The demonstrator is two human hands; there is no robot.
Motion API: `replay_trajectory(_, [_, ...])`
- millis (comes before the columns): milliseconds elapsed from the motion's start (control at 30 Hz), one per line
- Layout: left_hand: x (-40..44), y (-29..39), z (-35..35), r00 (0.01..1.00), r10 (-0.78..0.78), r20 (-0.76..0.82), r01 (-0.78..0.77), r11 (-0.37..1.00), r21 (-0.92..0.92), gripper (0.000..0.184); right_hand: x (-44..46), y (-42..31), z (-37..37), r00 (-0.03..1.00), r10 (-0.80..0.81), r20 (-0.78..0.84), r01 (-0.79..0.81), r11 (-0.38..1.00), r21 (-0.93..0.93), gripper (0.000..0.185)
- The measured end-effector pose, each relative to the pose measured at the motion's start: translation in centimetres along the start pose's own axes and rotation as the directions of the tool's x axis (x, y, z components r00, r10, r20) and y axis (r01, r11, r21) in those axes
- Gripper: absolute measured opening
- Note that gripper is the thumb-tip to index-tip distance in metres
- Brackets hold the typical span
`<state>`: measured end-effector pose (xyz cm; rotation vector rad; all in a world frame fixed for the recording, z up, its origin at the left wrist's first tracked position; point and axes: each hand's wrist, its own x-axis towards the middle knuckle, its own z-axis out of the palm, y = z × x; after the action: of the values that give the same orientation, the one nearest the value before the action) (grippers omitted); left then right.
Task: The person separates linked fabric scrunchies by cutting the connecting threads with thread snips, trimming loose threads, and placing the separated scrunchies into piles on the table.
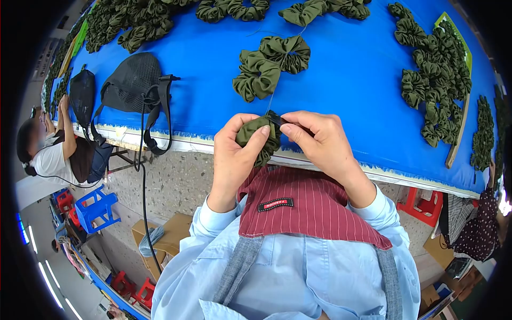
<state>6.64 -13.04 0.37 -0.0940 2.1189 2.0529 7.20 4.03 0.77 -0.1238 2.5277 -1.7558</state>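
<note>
My left hand (238,154) is closed around a dark green scrunchie (258,137) at the near edge of the blue table. Between the thumb and fingers of my right hand (320,140) is a small black tool (276,118), its tip against the scrunchie's upper right side. A thin thread runs up from the held scrunchie to a scrunchie (256,76) lying on the table. Touching that one, a further scrunchie (286,54) lies above and to the right.
Green scrunchies lie in piles at the back left (128,21) and right (437,80). A black mesh bag (130,82) with straps sits on the left of the blue table (341,80). Another person (56,154) works at far left; a blue stool (96,209) stands below.
</note>
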Motion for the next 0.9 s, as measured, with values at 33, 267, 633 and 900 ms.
replay_trajectory(33, [0.0,-0.1,0.0,1.0,0.001,0.003,-0.001,1.0,0.006,0.013,0.0,0.1,0.1,0.998,-0.067,-0.016,0.067,0.997,-0.033,0.017])
replay_trajectory(267, [0.0,-0.1,0.0,1.0,0.006,0.008,-0.006,1.0,0.004,0.012,0.2,0.4,0.3,0.947,-0.315,-0.059,0.295,0.929,-0.224,0.017])
replay_trajectory(633, [0.3,-0.9,-0.4,0.942,0.337,0.006,-0.32,0.89,0.324,0.012,0.2,0.3,-0.5,0.998,0.043,-0.053,-0.035,0.989,0.147,0.015])
replay_trajectory(900, [0.1,-0.4,-0.4,0.892,0.452,-0.002,-0.403,0.796,0.451,0.018,1.3,-0.3,-1.1,0.987,0.06,0.148,-0.069,0.996,0.06,0.015])
